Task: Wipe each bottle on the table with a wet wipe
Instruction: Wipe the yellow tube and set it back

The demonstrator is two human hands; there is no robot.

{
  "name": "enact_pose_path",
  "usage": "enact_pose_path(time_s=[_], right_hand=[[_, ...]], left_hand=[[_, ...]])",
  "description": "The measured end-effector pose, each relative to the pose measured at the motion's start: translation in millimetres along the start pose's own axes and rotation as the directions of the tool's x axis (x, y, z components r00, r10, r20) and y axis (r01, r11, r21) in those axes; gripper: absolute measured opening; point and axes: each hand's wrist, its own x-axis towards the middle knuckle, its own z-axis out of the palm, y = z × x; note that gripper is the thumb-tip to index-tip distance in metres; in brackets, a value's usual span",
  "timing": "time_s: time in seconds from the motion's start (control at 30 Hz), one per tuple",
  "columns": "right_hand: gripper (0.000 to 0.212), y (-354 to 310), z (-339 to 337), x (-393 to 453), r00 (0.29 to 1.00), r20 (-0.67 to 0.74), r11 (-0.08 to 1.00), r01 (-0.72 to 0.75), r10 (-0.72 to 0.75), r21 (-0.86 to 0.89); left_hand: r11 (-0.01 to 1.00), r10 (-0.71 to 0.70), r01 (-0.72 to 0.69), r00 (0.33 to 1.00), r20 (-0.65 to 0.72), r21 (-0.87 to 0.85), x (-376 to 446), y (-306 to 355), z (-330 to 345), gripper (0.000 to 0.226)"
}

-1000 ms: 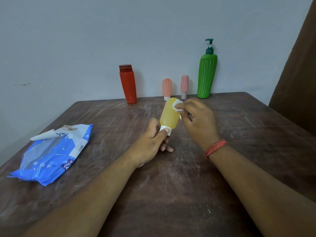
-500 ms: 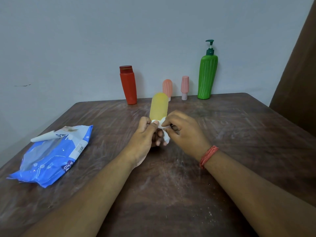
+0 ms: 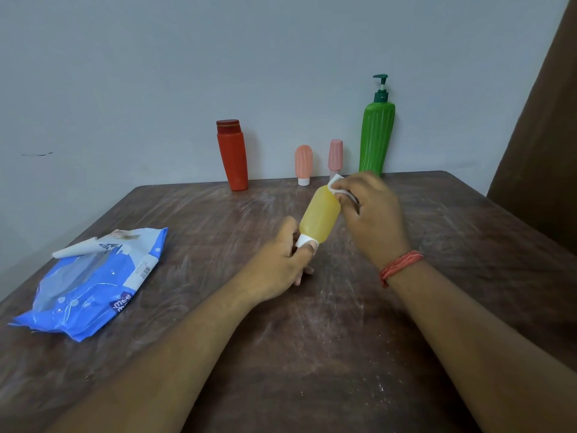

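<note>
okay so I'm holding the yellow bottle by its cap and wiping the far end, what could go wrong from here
1. The left hand pinches only the white cap of the tilted yellow bottle; pressure from the wet wipe could lever it loose or loosen the cap.
2. The right hand works close to the pink bottle and the green pump bottle; a wide stroke might knock them.

Both forearms are showing bare right up to the lower edge of the view, with no sleeves reaching them. The person is wearing a bundle of thin orange-red threads wound several times around the right wrist. The left wrist is wearing nothing.
</note>
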Motion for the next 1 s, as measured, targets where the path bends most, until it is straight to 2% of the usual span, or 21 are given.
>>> enact_pose_path(time_s=[0.1,0.17,0.33,0.5,0.63,0.7,0.8,0.87,0.93,1.0], right_hand=[[0.024,-3.8,0.7,2.3,1.0,0.006,0.997,0.024,-0.023,-0.08],[0.025,-7.3,1.7,2.0,0.996,0.056,0.987,0.082,-0.075,-0.14],[0.025,-21.6,6.4,-3.9,0.91,0.31,0.923,0.341,-0.277,-0.177],[0.027,-29.0,8.0,-3.5,0.822,0.456,0.902,0.424,-0.342,-0.087],[0.026,-24.1,8.5,-5.7,0.815,0.451,0.909,0.416,-0.365,-0.016],[0.025,-14.9,8.0,-4.8,0.868,0.365,0.923,0.38,-0.337,-0.051],[0.028,-0.7,6.2,-3.9,0.96,0.186,0.967,0.231,-0.208,-0.108],[0.029,-0.4,7.6,-7.1,0.941,0.229,0.958,0.275,-0.251,-0.08],[0.028,-5.2,9.6,-11.3,0.873,0.324,0.919,0.393,-0.364,-0.025],[0.027,-5.1,9.5,-8.9,0.86,0.32,0.905,0.424,-0.397,-0.016]], left_hand=[[0.991,0.037,-0.033,0.999,-0.032,0.13,0.3,6.1,4.3,0.017],[0.989,0.043,-0.033,0.997,-0.064,0.147,0.2,8.3,7.1,0.016],[0.997,-0.021,0.031,0.99,-0.138,0.074,-0.3,7.5,5.9,0.017],[0.997,-0.051,0.039,0.985,-0.162,-0.072,-0.4,3.2,5.2,0.016],[0.994,-0.069,0.053,0.981,-0.18,-0.095,2.7,0.3,3.5,0.018],[0.991,-0.085,0.064,0.98,-0.178,-0.118,4.6,-0.2,3.5,0.021],[0.984,-0.1,0.072,0.98,-0.171,-0.16,4.8,-1.5,3.6,0.022],[0.983,-0.1,0.07,0.98,-0.173,-0.172,3.5,-3.0,3.4,0.022],[0.981,-0.098,0.065,0.98,-0.175,-0.182,2.8,-3.9,2.4,0.021],[0.987,-0.085,0.061,0.983,-0.165,-0.146,2.7,-3.9,1.7,0.019]])
